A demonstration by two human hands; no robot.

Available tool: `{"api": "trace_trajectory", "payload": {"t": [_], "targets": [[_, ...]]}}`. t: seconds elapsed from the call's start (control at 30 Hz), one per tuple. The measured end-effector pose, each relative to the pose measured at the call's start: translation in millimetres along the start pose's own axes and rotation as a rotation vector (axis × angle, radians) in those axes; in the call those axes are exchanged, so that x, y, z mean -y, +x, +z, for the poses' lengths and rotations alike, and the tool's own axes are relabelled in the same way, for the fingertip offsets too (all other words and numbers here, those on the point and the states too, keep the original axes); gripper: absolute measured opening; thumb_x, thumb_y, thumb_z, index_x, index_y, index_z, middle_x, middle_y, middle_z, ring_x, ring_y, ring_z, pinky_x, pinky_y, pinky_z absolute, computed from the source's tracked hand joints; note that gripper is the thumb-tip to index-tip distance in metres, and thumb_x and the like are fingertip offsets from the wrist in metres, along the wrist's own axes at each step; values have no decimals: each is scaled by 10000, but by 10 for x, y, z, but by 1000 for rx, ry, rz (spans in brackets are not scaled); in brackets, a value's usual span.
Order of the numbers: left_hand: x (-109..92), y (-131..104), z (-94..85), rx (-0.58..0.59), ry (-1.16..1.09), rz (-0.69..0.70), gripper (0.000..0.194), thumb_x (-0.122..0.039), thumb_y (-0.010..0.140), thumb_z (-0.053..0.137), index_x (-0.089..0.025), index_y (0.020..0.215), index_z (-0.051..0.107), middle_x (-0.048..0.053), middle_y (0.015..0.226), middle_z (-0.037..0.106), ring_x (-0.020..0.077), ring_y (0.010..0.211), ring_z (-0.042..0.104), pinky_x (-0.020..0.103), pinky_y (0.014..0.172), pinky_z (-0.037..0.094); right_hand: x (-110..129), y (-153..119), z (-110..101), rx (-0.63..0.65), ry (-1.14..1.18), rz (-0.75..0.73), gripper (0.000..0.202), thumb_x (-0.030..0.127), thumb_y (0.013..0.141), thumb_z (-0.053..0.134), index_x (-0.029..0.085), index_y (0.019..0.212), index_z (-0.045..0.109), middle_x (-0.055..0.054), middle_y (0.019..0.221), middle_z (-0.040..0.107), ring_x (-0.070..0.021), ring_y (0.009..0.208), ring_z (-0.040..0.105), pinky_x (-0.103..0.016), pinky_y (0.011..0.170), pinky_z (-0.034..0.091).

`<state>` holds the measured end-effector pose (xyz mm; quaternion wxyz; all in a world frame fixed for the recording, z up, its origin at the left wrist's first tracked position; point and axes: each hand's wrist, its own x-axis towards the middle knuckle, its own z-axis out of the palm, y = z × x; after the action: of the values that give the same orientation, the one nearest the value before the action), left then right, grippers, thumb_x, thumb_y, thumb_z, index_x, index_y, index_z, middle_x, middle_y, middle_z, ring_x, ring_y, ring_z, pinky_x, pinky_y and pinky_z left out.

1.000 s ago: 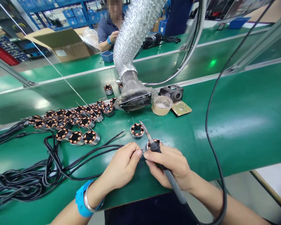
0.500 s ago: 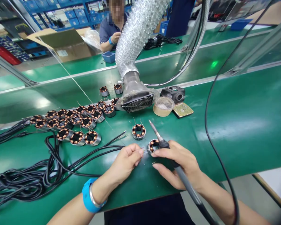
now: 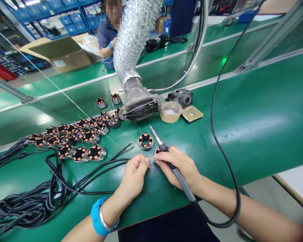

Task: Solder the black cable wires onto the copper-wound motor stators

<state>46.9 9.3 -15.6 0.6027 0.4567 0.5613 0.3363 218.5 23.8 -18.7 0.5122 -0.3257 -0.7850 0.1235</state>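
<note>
My left hand is closed in a pinch on the end of a black cable, with thin wire ends showing past the fingertips. My right hand is wrapped round a soldering iron, its tip pointing up and away from me. My right thumb and forefinger come together close to the wire ends; whether they grip a wire I cannot tell. Behind these fingers a copper-wound stator is mostly hidden. Another stator sits just beyond it on the green bench, its leads sticking up.
Several stators stand in rows at left, above a heap of black cables. A fume extractor hangs ahead, beside a round tub, a sponge and an iron holder. A co-worker sits across the bench.
My right thumb and forefinger have closed together near the wire ends, and the right hand with the iron now hides more of the nearer stator. The view has shifted slightly.
</note>
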Motion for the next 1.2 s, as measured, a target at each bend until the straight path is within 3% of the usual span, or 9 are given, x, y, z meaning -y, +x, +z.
{"api": "trace_trajectory", "payload": {"t": [0.23, 0.4, 0.57, 0.73, 1.2], "targets": [[26, -39, 41, -44, 60, 31, 347, -482, 881, 482, -206, 678, 427, -101, 498, 239, 81, 454, 196, 224, 465, 190, -15, -107, -65, -78, 63, -40, 412, -4, 804, 565, 201, 1159, 607, -78, 936, 724, -197, 778, 655, -338, 682, 553], [43, -42, 51, -42, 64, 36, 323, -448, 895, 460, -203, 685, 437, -98, 507, 244, 83, 457, 205, 227, 462, 184, 91, -181, -275, -76, 152, 103, 493, 52, 851, 553, 223, 1313, 552, -40, 850, 700, -173, 707, 616, -318, 620, 521], [34, -50, 57, -19, 42, 32, 316, -453, 890, 468, -202, 699, 450, -97, 515, 238, 85, 467, 193, 229, 465, 176, 183, -190, -450, -87, 238, 276, 263, 177, 863, 556, 202, 1088, 690, -36, 746, 638, -154, 619, 567, -282, 522, 453], [26, -49, 50, -11, 40, 27, 319, -460, 885, 471, -202, 700, 451, -96, 520, 239, 87, 471, 188, 229, 468, 175, 132, -218, -411, -188, 267, 355, 149, 194, 844, 584, 203, 948, 689, -27, 723, 653, -155, 592, 563, -277, 510, 428], [39, -55, 47, -25, 77, 48, 315, -436, 904, 464, -199, 698, 441, -88, 539, 273, 90, 493, 217, 223, 481, 195, 129, -247, -397, -147, 302, 322, 171, 166, 835, 565, 191, 967, 671, -26, 756, 644, -151, 638, 571, -291, 559, 433]]}}
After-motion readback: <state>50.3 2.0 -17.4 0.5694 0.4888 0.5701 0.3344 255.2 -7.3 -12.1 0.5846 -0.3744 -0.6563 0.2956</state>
